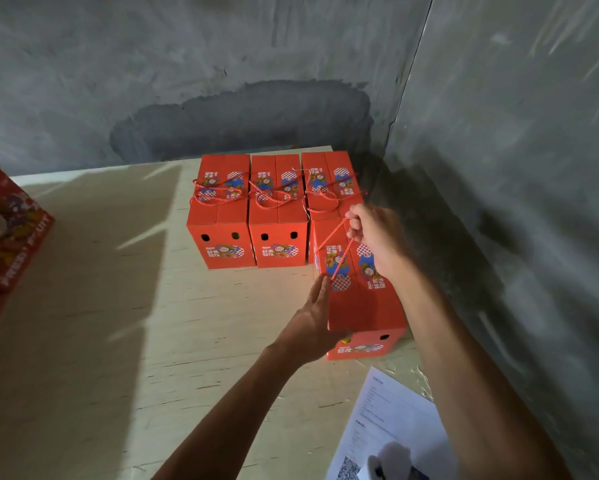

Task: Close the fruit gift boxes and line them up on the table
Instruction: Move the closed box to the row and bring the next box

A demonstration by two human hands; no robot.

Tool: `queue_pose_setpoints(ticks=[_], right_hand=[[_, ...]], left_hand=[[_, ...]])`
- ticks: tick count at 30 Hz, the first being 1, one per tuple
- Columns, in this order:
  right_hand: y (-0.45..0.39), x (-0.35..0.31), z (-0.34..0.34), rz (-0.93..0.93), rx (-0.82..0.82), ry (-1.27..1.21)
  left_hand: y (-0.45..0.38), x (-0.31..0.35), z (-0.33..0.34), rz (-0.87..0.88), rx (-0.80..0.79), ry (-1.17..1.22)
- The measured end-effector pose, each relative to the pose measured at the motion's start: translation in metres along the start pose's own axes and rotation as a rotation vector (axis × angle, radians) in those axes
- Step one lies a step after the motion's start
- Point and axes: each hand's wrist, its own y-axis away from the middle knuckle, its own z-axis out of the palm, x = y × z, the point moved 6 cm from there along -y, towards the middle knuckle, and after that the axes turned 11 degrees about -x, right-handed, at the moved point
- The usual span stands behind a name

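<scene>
Fourth box (358, 289), closed, sits just in front of the row of three (274, 209). Right hand (377, 237) pinches its cord handle (339, 247); left hand (312, 317) flat against its side. Next, I judge: slide it into line.

left-edge red boxes (4, 237): cut off | printed sheet (391, 420): text unreadable, cropped | held box (364, 299): partly behind left hand (312, 323)

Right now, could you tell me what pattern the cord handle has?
Red and white twisted stripes on the cord handle, clearest in the head view.

4 small red gift boxes (222, 216) are counted at 12–1 o'clock, 2 larger red boxes (7, 230) at 9, 1 paper sheet (388, 420) at 5.
</scene>
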Motion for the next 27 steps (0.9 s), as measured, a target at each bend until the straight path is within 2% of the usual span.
queue_pose_setpoints(ticks=[7,17,27], right_hand=[[-0.030,-0.009,-0.002,-0.014,-0.031,-0.018],[-0.097,-0.020,-0.005,0.002,-0.065,0.015],[-0.145,-0.029,0.012,-0.015,-0.101,0.086]], left_hand=[[-0.028,-0.001,-0.012,-0.063,0.078,0.056],[-0.089,-0.004,-0.052,-0.052,0.174,0.090],[-0.146,-0.015,-0.087,-0.125,0.197,0.149]])
